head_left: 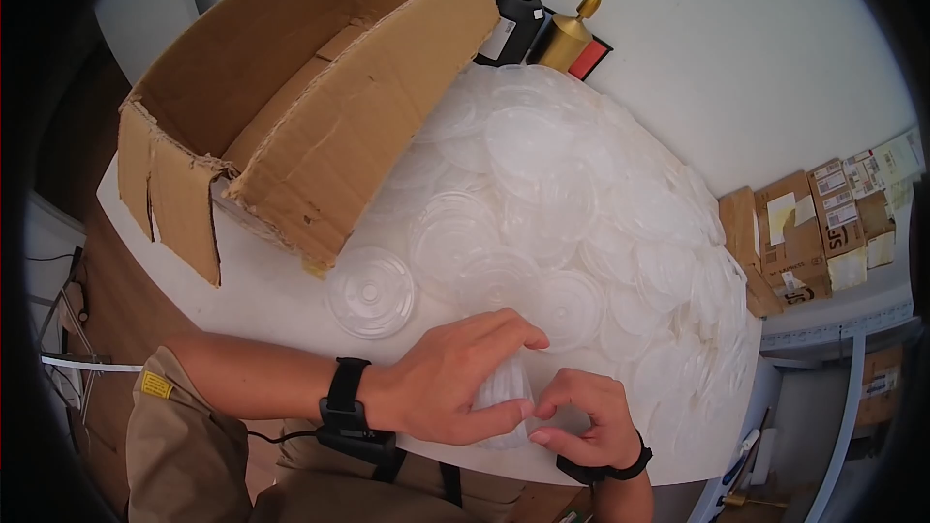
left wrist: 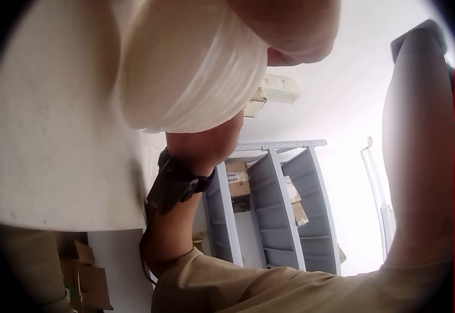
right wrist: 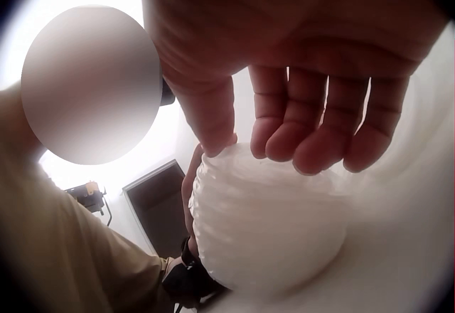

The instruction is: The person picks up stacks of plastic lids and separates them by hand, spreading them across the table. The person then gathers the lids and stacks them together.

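In the head view my left hand [head_left: 465, 373] holds a stack of clear plastic lids [head_left: 502, 389] at the table's front edge, thumb on the near side and fingers over the far side. The ridged rims of the stacked lids [right wrist: 263, 220] show in the right wrist view. My right hand [head_left: 593, 418] is beside the stack, its fingers loosely bent and its thumb tip right at the rims. Close by, a single round lid [head_left: 371, 292] lies flat on the white table [head_left: 281, 305].
A big heap of clear lids [head_left: 552, 174] spreads over the table's middle and right. An open cardboard box [head_left: 339, 136] stands at the left. Behind the heap are a black cylindrical object [head_left: 518, 19] and a gold bottle [head_left: 567, 39]. Cardboard boxes [head_left: 799, 232] stand past the right edge.
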The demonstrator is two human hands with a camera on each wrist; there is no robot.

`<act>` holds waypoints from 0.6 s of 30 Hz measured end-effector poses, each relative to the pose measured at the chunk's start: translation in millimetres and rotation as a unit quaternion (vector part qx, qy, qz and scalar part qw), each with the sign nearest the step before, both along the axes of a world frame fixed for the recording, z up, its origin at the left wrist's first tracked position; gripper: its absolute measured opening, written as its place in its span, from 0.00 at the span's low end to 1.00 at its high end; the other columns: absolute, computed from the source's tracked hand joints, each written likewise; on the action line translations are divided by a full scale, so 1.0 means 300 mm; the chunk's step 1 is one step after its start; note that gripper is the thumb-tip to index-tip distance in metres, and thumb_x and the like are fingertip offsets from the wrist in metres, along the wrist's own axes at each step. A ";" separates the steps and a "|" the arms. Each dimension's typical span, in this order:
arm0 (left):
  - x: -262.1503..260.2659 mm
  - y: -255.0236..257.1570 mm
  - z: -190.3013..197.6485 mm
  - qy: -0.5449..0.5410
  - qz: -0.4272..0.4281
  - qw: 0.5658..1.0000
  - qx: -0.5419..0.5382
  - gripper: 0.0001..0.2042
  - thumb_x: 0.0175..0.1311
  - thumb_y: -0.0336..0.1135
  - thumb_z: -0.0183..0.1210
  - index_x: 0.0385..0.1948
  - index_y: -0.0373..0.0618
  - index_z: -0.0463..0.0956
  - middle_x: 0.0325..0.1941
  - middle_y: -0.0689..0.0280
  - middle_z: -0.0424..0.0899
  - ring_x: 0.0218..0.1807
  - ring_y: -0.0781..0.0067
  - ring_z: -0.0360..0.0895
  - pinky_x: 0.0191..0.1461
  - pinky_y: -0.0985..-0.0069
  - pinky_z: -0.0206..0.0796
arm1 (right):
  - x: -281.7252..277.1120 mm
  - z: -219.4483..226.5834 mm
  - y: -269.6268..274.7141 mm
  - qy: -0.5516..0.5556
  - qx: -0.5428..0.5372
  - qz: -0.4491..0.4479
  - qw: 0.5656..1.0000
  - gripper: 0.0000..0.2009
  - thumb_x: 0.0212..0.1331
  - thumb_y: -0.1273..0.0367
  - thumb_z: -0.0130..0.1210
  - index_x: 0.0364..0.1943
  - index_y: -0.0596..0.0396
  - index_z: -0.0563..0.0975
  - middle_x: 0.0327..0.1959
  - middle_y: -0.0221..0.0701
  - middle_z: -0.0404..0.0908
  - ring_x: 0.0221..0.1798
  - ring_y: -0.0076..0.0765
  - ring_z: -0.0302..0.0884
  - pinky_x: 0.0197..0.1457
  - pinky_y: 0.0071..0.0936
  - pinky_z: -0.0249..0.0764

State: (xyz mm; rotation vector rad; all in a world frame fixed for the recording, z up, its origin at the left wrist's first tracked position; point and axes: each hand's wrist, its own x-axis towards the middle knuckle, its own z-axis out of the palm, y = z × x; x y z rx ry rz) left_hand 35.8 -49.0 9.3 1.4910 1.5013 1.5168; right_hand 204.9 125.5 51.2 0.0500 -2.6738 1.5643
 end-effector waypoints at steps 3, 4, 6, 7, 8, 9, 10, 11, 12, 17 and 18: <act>0.002 0.001 -0.003 0.003 0.003 1.000 0.001 0.26 0.56 0.34 0.65 0.57 0.37 0.70 0.49 0.52 0.77 0.46 0.53 0.77 0.51 0.67 0.71 | 0.001 -0.013 -0.008 0.015 -0.002 0.011 1.000 0.09 0.51 0.73 0.71 0.32 0.57 0.80 0.29 0.32 0.81 0.31 0.38 0.79 0.34 0.29 0.73; 0.003 0.003 -0.003 0.005 0.004 1.000 0.002 0.26 0.57 0.35 0.65 0.57 0.37 0.70 0.49 0.52 0.77 0.46 0.53 0.77 0.51 0.67 0.71 | 0.000 -0.012 -0.007 0.025 -0.041 0.019 0.999 0.08 0.51 0.74 0.70 0.31 0.57 0.80 0.29 0.32 0.81 0.30 0.38 0.79 0.33 0.30 0.73; 0.003 0.002 0.001 0.006 0.006 1.000 0.003 0.26 0.57 0.36 0.66 0.57 0.37 0.70 0.49 0.52 0.77 0.46 0.53 0.77 0.51 0.68 0.71 | -0.002 -0.010 -0.010 0.034 -0.082 0.027 0.996 0.08 0.51 0.75 0.69 0.31 0.57 0.80 0.29 0.32 0.81 0.30 0.38 0.79 0.33 0.30 0.73; 0.003 0.000 0.000 0.006 0.008 1.000 0.002 0.26 0.58 0.37 0.66 0.56 0.37 0.71 0.49 0.53 0.77 0.46 0.54 0.78 0.51 0.68 0.71 | -0.001 -0.009 -0.014 0.034 -0.072 0.022 0.997 0.07 0.51 0.76 0.69 0.31 0.57 0.80 0.29 0.32 0.81 0.30 0.38 0.79 0.33 0.30 0.73; 0.004 0.000 -0.001 0.006 0.008 1.000 0.002 0.26 0.58 0.37 0.66 0.56 0.37 0.71 0.49 0.53 0.77 0.46 0.54 0.78 0.51 0.68 0.71 | 0.001 -0.009 -0.015 0.033 -0.062 0.017 0.997 0.07 0.51 0.76 0.68 0.31 0.57 0.80 0.29 0.32 0.82 0.30 0.38 0.79 0.33 0.30 0.73; 0.005 0.003 -0.001 0.009 0.010 1.000 -0.001 0.26 0.58 0.37 0.67 0.56 0.37 0.71 0.49 0.53 0.78 0.46 0.54 0.78 0.50 0.68 0.71 | 0.004 -0.010 -0.014 0.033 -0.063 0.017 0.997 0.07 0.51 0.76 0.68 0.31 0.57 0.80 0.29 0.32 0.82 0.30 0.38 0.79 0.33 0.30 0.73; 0.005 0.007 0.000 0.014 0.013 1.000 -0.003 0.25 0.58 0.38 0.67 0.56 0.37 0.71 0.49 0.53 0.78 0.46 0.54 0.78 0.50 0.68 0.71 | 0.005 -0.012 -0.014 0.040 -0.060 0.015 0.997 0.07 0.51 0.77 0.68 0.30 0.57 0.79 0.28 0.32 0.81 0.29 0.38 0.79 0.32 0.29 0.72; 0.004 0.007 0.002 0.014 0.012 1.000 -0.002 0.25 0.58 0.38 0.67 0.56 0.37 0.71 0.49 0.53 0.78 0.46 0.54 0.78 0.50 0.68 0.71 | 0.004 -0.012 -0.016 0.046 -0.057 0.014 0.997 0.06 0.52 0.78 0.67 0.30 0.57 0.79 0.28 0.32 0.81 0.28 0.38 0.78 0.31 0.29 0.72; 0.004 0.004 0.003 0.010 0.011 1.000 -0.002 0.26 0.58 0.37 0.67 0.56 0.37 0.71 0.49 0.53 0.78 0.46 0.54 0.78 0.50 0.68 0.71 | 0.004 -0.011 -0.017 0.046 -0.057 0.014 0.997 0.06 0.52 0.78 0.67 0.30 0.57 0.79 0.28 0.32 0.81 0.28 0.38 0.78 0.31 0.29 0.72; 0.004 0.007 0.008 0.015 0.012 1.000 -0.005 0.26 0.57 0.36 0.67 0.56 0.37 0.71 0.49 0.52 0.78 0.47 0.53 0.78 0.51 0.67 0.71 | 0.023 -0.009 -0.004 0.071 -0.051 -0.088 0.992 0.03 0.54 0.79 0.64 0.29 0.58 0.80 0.23 0.30 0.80 0.22 0.29 0.74 0.28 0.25 0.69; 0.005 0.004 0.008 0.012 0.012 1.000 -0.004 0.26 0.56 0.35 0.67 0.56 0.37 0.71 0.49 0.52 0.78 0.47 0.52 0.78 0.52 0.67 0.71 | 0.021 -0.004 -0.008 0.071 -0.051 -0.087 0.992 0.03 0.54 0.79 0.64 0.29 0.58 0.80 0.23 0.30 0.80 0.22 0.29 0.74 0.28 0.25 0.69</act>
